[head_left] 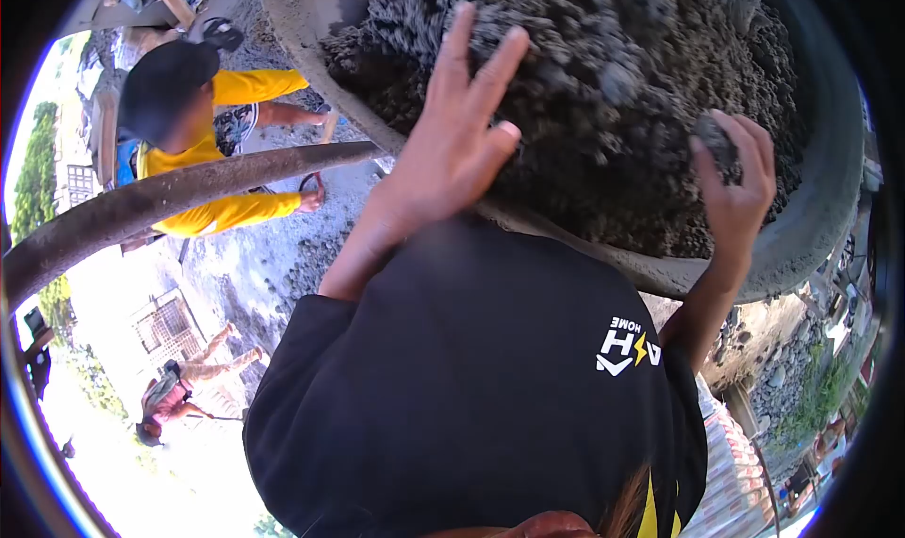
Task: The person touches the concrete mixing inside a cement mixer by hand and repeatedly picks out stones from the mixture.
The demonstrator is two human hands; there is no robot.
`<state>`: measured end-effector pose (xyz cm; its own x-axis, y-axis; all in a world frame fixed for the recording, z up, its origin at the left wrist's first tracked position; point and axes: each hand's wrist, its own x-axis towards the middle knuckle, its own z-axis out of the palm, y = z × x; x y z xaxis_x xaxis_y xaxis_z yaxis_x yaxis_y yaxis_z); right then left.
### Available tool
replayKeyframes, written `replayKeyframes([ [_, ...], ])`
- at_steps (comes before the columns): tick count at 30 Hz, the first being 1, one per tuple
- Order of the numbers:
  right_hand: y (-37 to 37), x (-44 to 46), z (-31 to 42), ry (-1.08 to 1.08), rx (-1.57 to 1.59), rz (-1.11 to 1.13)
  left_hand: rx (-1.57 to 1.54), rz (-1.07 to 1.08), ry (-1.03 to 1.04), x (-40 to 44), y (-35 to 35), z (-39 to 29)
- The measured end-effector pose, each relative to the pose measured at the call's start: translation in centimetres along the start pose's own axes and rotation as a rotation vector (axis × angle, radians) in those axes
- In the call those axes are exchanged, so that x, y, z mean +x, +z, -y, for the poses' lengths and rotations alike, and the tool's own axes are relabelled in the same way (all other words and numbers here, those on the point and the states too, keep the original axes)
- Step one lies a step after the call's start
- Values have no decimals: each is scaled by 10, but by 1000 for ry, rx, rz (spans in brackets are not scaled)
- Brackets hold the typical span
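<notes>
One basin (830, 222) of dark mix (613, 114) lies ahead, its far edge cut off. The left hand (454, 151) spreads open, empty, over the near left rim; fingertip contact is unclear. The right hand (740, 187) curls around one grey lump (716, 142), beside the bare right wall. Farther left: one curved pipe (189, 184), two people (177, 157).

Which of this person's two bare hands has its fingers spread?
The left bare hand, splayed over dark grey, gritty mix in the round grey container; the right bare hand is curled around what looks like a grey lump.
</notes>
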<state>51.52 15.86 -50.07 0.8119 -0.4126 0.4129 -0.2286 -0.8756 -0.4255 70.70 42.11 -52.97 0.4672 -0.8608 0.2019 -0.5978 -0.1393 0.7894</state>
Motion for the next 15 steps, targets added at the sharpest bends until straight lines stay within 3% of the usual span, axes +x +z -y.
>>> replayKeyframes([
  [6,-8,-9,-21,34,-86,-155,105,89,-33,-7,9,-14],
  [13,-33,-7,-45,145,-171,-285,127,124,-362,-6,26,8],
  [15,-34,-8,-46,181,-185,-320,-69,275,-472,-5,24,18],
])
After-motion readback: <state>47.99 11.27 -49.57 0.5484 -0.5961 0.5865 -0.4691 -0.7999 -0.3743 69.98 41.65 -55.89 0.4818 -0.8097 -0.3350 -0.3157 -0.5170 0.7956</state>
